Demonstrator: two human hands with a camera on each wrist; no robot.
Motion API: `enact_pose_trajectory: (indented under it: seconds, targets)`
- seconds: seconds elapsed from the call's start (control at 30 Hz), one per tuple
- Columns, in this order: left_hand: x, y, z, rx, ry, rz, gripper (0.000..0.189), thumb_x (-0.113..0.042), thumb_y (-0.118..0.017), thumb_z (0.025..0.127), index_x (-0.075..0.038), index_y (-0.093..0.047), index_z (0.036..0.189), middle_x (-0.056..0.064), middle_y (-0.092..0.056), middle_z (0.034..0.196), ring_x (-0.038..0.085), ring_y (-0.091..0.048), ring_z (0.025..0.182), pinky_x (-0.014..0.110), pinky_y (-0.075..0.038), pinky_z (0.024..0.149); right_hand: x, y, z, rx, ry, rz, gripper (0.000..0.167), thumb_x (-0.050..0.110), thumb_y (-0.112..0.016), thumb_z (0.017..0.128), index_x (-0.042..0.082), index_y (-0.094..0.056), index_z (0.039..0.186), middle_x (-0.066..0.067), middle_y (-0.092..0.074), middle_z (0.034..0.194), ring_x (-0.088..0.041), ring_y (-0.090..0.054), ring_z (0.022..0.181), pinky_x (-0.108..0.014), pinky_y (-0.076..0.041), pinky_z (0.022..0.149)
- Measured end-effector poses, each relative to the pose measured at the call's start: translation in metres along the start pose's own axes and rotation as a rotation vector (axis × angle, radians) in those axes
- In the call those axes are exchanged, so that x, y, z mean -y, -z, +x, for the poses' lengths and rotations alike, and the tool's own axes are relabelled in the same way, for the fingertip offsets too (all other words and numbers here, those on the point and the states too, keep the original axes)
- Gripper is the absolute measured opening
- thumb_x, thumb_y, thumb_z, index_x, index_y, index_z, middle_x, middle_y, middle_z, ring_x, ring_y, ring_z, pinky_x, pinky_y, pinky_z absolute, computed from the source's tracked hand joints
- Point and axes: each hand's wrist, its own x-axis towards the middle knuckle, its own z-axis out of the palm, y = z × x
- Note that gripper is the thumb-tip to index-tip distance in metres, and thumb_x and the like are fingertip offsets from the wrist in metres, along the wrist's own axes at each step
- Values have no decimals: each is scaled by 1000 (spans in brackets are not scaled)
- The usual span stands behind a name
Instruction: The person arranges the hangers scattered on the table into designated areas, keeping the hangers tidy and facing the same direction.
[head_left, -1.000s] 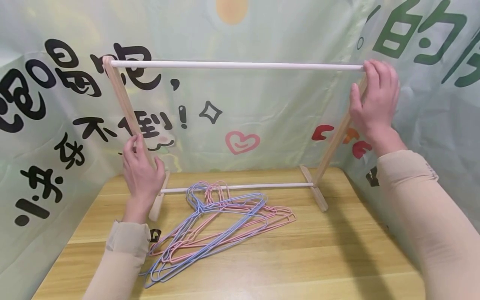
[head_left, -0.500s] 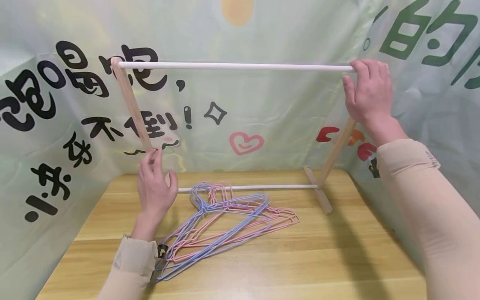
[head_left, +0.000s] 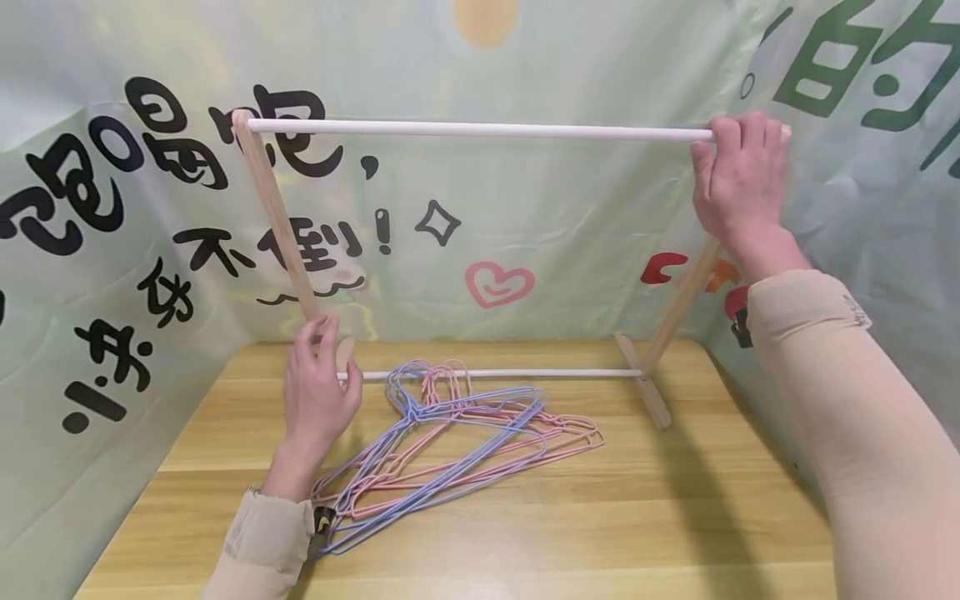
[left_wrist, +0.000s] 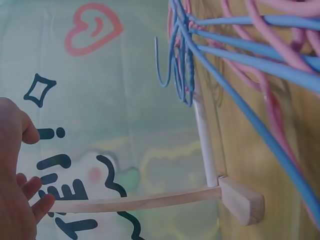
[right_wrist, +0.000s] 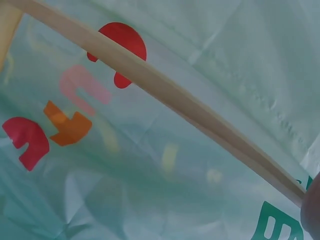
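A rack with wooden side posts and white rods stands upright on the table; its top rod (head_left: 480, 130) runs level. My right hand (head_left: 744, 175) grips the rack's top right corner, its fingers over the rod's end. In the right wrist view the right post (right_wrist: 175, 100) runs to a sliver of that hand. My left hand (head_left: 321, 383) is at the lower part of the left post (head_left: 273, 208), thumb apart from the loosely bent fingers. Whether those fingers touch the post I cannot tell. Blue hangers (head_left: 450, 483) and pink hangers (head_left: 573, 432) lie piled before the lower rod (head_left: 555, 373).
The wooden table (head_left: 600, 517) reaches back to a printed cloth backdrop (head_left: 555, 217), which also rises on both sides. The rack's right foot (head_left: 645, 383) rests on the tabletop. In the left wrist view the left foot (left_wrist: 242, 200) sits beside the lower rod.
My left hand has slid down the left post and slightly right. The right hand stays at the top right corner, its fingers now further over the rod. The hangers lie as before.
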Motion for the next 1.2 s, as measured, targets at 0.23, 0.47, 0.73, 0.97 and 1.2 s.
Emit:
enact_pose_trajectory:
  seconds: [0.23,0.47,0.73,0.97,1.2]
  targets:
    - [-4,2,-13,117,-44,-9,68,-4,-71,81,5,-50,145,29,-52,137,47,-58,103,57,-52,76,-2,4,4,53,-47,-25,56,46,-29,112,-6,-46,121,-28,-41,114,-46,-33,112,-59,-21,101]
    - [-12,1,-31,483,10,-40,69,-14,-70,90,1,-43,152,25,-50,145,46,-57,123,62,-50,98,-2,9,2,94,-105,-35,56,47,-27,112,-6,-45,120,-28,-40,116,-47,-32,115,-60,-17,108]
    - [-13,-9,-46,686,-2,-129,57,-18,-72,95,4,-51,143,21,-60,132,38,-62,118,53,-52,99,0,12,4,138,-116,-62,54,43,-26,112,-6,-44,121,-29,-40,115,-49,-32,115,-61,-18,108]
    - [-4,-20,-61,758,-75,-114,43,-19,-74,95,-1,-60,131,11,-64,114,23,-65,99,43,-56,83,3,12,4,150,-116,-58,53,43,-26,112,-6,-44,121,-29,-40,116,-48,-32,115,-61,-18,109]
    - [-1,-24,-66,783,-135,-84,31,-15,-74,95,-5,-64,122,6,-62,114,19,-62,96,40,-55,81,7,11,4,134,-102,-46,56,46,-27,112,-6,-44,121,-28,-41,115,-47,-32,114,-61,-19,109]
